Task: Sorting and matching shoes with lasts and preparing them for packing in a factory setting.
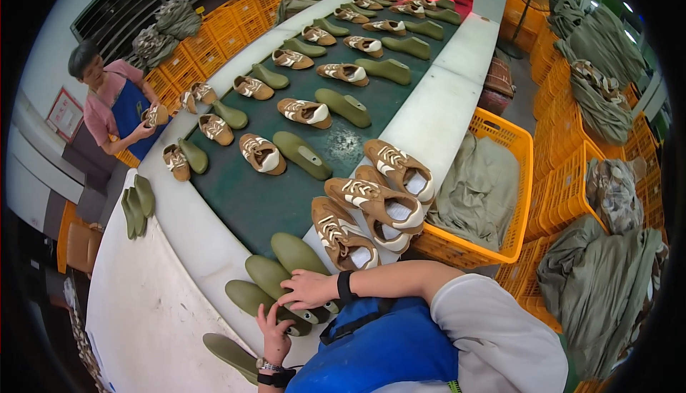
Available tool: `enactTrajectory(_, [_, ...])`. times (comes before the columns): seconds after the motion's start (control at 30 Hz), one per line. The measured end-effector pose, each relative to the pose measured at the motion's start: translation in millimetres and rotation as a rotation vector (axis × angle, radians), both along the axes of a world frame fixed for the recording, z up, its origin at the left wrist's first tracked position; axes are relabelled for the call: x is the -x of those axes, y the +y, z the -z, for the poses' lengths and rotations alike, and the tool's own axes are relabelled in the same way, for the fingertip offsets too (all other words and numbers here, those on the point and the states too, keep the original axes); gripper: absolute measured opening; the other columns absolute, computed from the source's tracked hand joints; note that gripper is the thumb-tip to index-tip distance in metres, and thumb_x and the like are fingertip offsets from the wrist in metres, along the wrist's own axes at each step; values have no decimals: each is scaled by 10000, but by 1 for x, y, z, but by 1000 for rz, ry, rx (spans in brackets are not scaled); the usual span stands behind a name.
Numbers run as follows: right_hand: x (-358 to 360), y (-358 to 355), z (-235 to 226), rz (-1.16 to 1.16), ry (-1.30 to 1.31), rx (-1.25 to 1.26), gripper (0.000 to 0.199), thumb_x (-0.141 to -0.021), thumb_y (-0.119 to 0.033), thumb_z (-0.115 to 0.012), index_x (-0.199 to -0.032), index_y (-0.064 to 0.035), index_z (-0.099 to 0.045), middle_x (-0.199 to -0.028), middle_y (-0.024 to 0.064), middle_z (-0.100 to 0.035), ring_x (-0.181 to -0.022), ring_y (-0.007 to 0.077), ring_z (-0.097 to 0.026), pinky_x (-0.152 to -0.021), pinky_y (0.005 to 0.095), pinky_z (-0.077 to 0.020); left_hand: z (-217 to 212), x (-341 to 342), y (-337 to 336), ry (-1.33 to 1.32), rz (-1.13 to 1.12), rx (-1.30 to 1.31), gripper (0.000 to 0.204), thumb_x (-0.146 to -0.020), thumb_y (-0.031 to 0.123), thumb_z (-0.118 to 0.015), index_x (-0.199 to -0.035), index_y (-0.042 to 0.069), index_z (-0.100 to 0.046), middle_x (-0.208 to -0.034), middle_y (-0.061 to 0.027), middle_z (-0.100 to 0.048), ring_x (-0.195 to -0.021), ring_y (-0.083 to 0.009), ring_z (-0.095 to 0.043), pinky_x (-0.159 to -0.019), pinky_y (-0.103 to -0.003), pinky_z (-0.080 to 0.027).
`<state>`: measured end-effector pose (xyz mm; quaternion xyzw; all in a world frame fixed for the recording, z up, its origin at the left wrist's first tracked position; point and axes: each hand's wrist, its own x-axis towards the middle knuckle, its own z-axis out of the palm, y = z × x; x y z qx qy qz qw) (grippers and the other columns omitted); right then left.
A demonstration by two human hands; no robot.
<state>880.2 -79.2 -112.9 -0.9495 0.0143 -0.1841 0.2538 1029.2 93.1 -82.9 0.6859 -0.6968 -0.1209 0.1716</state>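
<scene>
Several green shoe lasts (271,276) lie side by side at the near end of the workbench, beneath my hands. My left hand (274,336) has its thumb and fingers around the heel end of the leftmost last (246,296). Across the lasts' near parts rests my right hand (309,290), palm down, fingers stretched out and touching them. A single green last (230,354) lies on the white surface beside my left wrist. Several brown and white sneakers (375,200) are gathered, partly stacked, just beyond my right forearm.
A dark green conveyor belt (246,196) carries rows of sneakers and lasts away from me. To the right stands an orange crate (525,200) with grey-green cloth, near more stacked crates (561,121). Across the left side, a co-worker (118,107) holds a shoe. Three lasts (134,211) lie at the left edge.
</scene>
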Motion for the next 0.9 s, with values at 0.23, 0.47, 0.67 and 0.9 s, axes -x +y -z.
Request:
enactTrajectory(0.23, [22, -21, -13, 138, -33, -124, 373, -832, -301, -573, -1162, -130, -538, -1115, 137, -524, -964, 331, -535, -852, 429, -418, -13, 12, -8, 480, -385, 114, 455, -703, -43, -523, -1148, 53, -537, -1357, -210, -375, -1311, -438, -237, -1067, -469, -233])
enactTrajectory(0.47, [42, -156, -180, 243, -172, -934, 294, -930, -285, -497, -1105, -60, -566, -936, 8, -588, -777, 92, -599, -677, 231, -480, 18, 26, -16, 76, -324, 182, 436, -750, 190, -675, -1132, 24, -546, -1261, -186, -445, -1224, -432, -308, -1010, -511, -273])
enactTrajectory(0.67, [76, -195, -261, 341, -398, -1170, 292, -926, -291, -495, -1063, -41, -562, -913, 45, -612, -737, 107, -602, -662, 230, -499, 26, 24, -13, 4, -357, 245, 364, -768, 186, -657, -1061, -6, -559, -1174, -184, -490, -1152, -407, -372, -972, -500, -302])
enactTrajectory(0.9, [50, -101, -134, 100, 333, -178, 366, -838, -368, -503, -1056, -85, -584, -884, 167, -640, -814, 362, -615, -717, 449, -488, 24, 31, -20, 46, -362, 304, 377, -709, 177, -698, -1019, 14, -561, -1116, -163, -505, -1111, -395, -397, -953, -489, -318])
